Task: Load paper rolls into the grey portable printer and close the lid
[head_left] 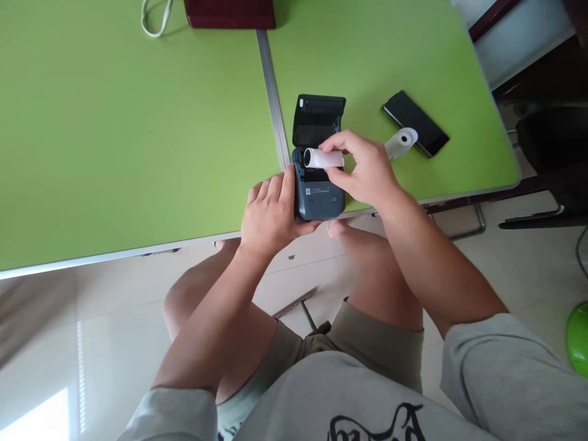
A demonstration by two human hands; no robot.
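A small dark blue-grey label printer [320, 205] lies at the table's front edge with its black lid [318, 121] swung up. My left hand [271, 211] grips the printer's left side, the thumb at its front edge. Pinched between the thumb and fingers of my right hand [362, 165] is a white paper roll [324, 158], over the printer's opened compartment. Whether the roll touches the inside of the compartment I cannot tell. A second white paper roll [402, 142] lies to the right, behind my right hand, some paper hanging loose from it.
A black smartphone [416, 122] rests on the green table [184, 122], partly behind the second roll. At the far side are a dark red box [229, 13] and a white cord loop [156, 17]. A metal seam [271, 86] crosses the tabletop. Black chair [551, 153] at right.
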